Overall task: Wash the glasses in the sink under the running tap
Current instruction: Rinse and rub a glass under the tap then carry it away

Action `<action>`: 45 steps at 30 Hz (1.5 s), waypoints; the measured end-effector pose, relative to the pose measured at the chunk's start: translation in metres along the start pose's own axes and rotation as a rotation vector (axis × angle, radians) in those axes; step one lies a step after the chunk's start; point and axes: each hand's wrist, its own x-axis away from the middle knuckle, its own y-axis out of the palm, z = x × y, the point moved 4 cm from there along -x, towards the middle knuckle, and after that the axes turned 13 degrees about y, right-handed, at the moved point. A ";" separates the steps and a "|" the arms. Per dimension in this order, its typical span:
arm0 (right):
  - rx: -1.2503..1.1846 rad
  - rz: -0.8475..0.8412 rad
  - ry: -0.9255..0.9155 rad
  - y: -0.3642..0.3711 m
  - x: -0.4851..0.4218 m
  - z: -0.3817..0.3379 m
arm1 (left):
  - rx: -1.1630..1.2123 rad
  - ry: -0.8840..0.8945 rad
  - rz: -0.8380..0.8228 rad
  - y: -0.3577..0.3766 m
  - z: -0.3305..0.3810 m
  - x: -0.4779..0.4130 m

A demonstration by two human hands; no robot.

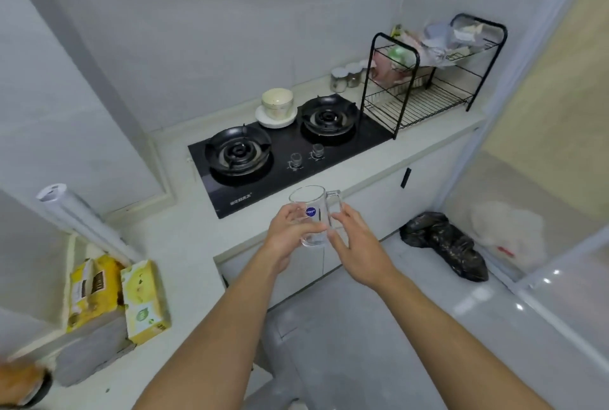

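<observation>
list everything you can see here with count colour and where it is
clear glass mug with a blue round sticker: one, clear, held above the counter edge
black two-burner gas hob: one, black, set in the pale counter
cream bowl: one, cream, on a white plate at the hob's back edge
black wire dish rack: one, black, on the counter right of the hob
small lidded jars: at least two, pale lids, left of the rack
yellow cartons: two, yellow, counter far left
white roll: one, white, leaning behind the cartons
black plastic bag: one, black, on the floor
white plastic bag: one, white, beside the black bag
left hand: grips the mug
right hand: touches the mug's handle side
</observation>
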 end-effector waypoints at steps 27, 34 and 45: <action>0.175 0.070 0.111 -0.290 -0.258 0.245 | 0.019 -0.091 -0.152 0.393 -0.002 -0.265; 0.048 -0.119 0.203 -0.320 -0.319 0.266 | -0.020 -0.174 -0.075 0.430 -0.002 -0.320; 0.263 -0.207 0.039 -0.350 -0.428 0.275 | 0.074 -0.353 -0.045 0.455 0.016 -0.408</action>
